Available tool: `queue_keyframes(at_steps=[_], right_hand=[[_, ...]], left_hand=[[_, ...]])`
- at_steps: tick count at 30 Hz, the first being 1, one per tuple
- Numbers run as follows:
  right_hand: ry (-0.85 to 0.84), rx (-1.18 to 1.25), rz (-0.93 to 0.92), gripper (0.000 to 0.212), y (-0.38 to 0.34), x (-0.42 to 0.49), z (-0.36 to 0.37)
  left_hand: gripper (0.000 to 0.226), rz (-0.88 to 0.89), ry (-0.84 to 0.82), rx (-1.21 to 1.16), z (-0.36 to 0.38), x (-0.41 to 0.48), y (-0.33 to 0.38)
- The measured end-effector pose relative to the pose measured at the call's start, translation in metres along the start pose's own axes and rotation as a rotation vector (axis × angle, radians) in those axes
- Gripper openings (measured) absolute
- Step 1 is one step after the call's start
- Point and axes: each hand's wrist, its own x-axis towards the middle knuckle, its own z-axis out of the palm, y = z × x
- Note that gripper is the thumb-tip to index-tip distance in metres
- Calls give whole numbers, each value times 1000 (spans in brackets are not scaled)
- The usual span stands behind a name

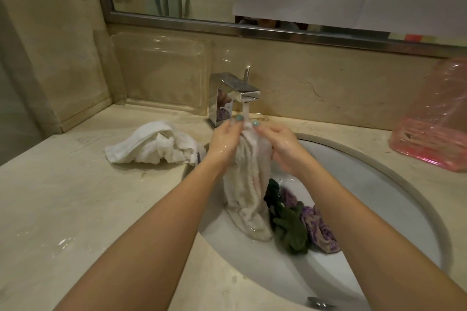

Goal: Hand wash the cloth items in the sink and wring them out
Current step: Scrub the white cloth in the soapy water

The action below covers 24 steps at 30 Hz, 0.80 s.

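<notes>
Rinsing under the tap (246, 94): left hand (225, 142) and right hand (280, 145) both pinch the white cloth's (249, 184) top edge; it hangs into the sink (379, 199), likely limp, heavy when soaked, best gripped bunched.

Cream cloth (249, 184): wet, bunched lengthwise, hanging upright over left part of sink (366, 184); top end pinched between left hand (225, 139) and right hand (280, 146), lower end trailing onto basin wall.
Dark green cloth (290, 230): crumpled, soaked, lying in basin just right of cream cloth, touching it.
Purple patterned cloth (321, 230): crumpled, lying in basin against right side of green one.
White towel (156, 144): loose rumpled heap on countertop left of sink, near rim.
Sink: white oval basin, set under countertop, wet.
</notes>
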Motion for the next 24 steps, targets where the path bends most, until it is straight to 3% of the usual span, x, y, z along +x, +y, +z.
queue_keyframes(at_steps=[2, 4, 6, 8, 11, 16, 18, 24], right_hand=[[-160, -23, 32, 25, 1, -5, -9], [-168, -4, 22, 26, -2, -7, -12], [-47, -110, -63, 20, -5, -9, -5], [92, -294, -169, 31, -7, -11, 13], [158, -406, -254, 40, -10, -9, 41], [459, -301, -43, 41, -6, 5, 16], [540, -301, -59, 39, -4, 0, 12], [400, -442, -308, 29, -9, -16, 58]], left_hand=[[27, 22, 90, 7, -5, 6, -4], [32, 42, 140, 32, -7, 11, -8], [36, 9, 171, 73, -6, 15, -11], [36, -31, 209, 116, -5, 19, -10], [32, -28, 205, 124, 1, 16, -3], [37, 191, 3, 215, 38, -26, 8], [43, 250, -10, 226, 46, -30, 13], [35, 5, 155, 108, 6, 8, 5]])
